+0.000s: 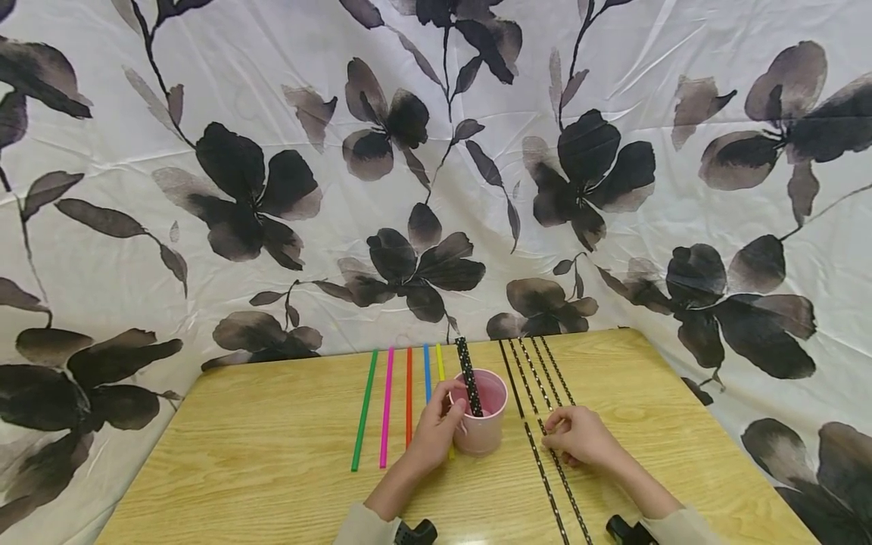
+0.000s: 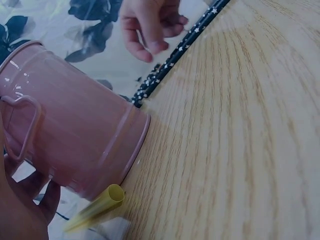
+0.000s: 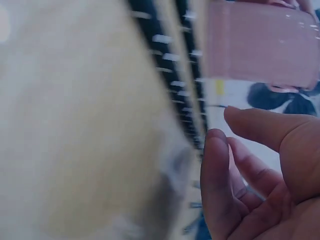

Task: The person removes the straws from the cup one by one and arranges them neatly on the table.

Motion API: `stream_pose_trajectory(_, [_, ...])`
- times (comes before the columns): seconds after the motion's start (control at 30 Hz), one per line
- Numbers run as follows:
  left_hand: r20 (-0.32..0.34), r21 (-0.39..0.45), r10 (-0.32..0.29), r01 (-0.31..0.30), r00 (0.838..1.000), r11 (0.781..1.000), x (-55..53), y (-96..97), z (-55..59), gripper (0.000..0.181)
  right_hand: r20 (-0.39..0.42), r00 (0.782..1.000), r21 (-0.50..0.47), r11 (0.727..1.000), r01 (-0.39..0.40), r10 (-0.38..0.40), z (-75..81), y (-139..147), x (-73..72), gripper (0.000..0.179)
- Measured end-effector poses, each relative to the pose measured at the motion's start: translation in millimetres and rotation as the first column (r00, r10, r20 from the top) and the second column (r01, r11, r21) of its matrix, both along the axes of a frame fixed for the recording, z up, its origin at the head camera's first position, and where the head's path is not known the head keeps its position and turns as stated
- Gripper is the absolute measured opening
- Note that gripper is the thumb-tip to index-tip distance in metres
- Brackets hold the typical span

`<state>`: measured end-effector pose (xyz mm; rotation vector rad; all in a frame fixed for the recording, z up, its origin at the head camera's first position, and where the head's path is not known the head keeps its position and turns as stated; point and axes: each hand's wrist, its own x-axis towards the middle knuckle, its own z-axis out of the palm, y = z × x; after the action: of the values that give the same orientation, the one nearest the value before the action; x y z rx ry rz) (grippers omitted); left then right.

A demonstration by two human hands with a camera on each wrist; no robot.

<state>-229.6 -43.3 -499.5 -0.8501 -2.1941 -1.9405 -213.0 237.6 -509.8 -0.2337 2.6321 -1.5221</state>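
Observation:
My left hand (image 1: pixel 436 428) holds a pink mug (image 1: pixel 480 435), with fingers around its handle side and near the rim. Black straws with white specks (image 1: pixel 468 378) stand leaning in the mug; how many is hard to tell. In the left wrist view the mug's looped handle (image 2: pixel 36 125) shows beside the fingers. My right hand (image 1: pixel 582 437) hovers by the black patterned straws (image 1: pixel 545 484) lying right of the mug. In the right wrist view its thumb and forefinger are apart with nothing between them, and the nearby straws (image 3: pixel 170 65) look blurred.
Left of the mug lie green (image 1: pixel 364 409), pink (image 1: pixel 387 409), red (image 1: pixel 409 397), blue (image 1: pixel 427 371) and yellow (image 1: pixel 440 363) straws. More black patterned straws (image 1: pixel 538 375) form a far row at right. A floral cloth (image 1: pixel 422 189) hangs behind the wooden table (image 1: pixel 259 454).

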Motion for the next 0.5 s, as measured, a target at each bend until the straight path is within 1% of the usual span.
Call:
stream_pose_trajectory(0.1, [-0.001,0.008,-0.006,0.006,1.000,1.000,0.0,-0.3,0.0,0.027,-0.032,0.999,0.012,1.000,-0.006,0.007,14.4,-1.3,-1.9,0.022])
stream_pose_trajectory(0.23, [0.003,0.017,-0.008,0.008,1.000,1.000,0.3,-0.5,-0.9,0.027,-0.059,0.998,0.005,1.000,0.008,-0.008,38.1,-8.4,-8.6,0.020])
stream_pose_trajectory(0.33, [-0.001,0.020,-0.004,0.005,1.000,1.000,1.4,-0.6,-1.4,0.027,-0.071,0.997,-0.005,1.000,0.025,-0.025,56.8,-16.3,-17.0,0.020])
stream_pose_trajectory(0.5, [-0.024,0.021,0.006,-0.005,1.000,1.000,3.6,-0.3,0.2,0.025,-0.086,0.996,-0.019,1.000,0.024,-0.026,87.3,-34.2,-31.6,0.019])
